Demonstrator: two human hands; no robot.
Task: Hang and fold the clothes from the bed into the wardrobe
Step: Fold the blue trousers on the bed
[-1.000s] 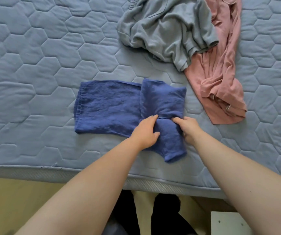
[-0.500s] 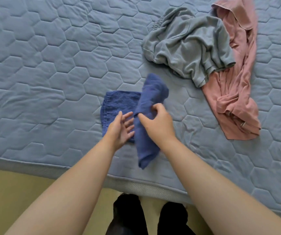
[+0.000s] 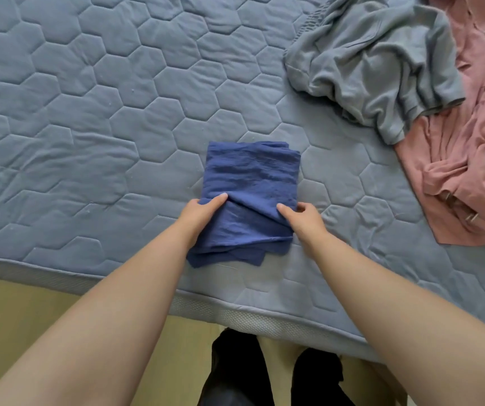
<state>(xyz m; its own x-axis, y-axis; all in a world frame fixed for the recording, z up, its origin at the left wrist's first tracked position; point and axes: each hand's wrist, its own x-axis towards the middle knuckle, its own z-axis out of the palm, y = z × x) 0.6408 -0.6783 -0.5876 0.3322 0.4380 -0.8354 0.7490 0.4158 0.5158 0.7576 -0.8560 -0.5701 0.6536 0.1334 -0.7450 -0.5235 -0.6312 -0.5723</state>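
pinching the blue cloth (image 3: 250, 177) at its sides, left hand (image 3: 203, 213) and right hand (image 3: 305, 221); fingers mostly hidden beneath.

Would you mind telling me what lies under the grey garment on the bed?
A pink garment runs beneath the grey garment, emerging along its right and lower edges; the covered part is hidden.

Left of and beyond the folded blue cloth (image 3: 250, 177), the bed (image 3: 89, 127) offers open quilt to reach across. To its right, a bare strip separates it from the heaped grey garment (image 3: 376, 63) and pink garment (image 3: 455, 177), which crowd the far right side.
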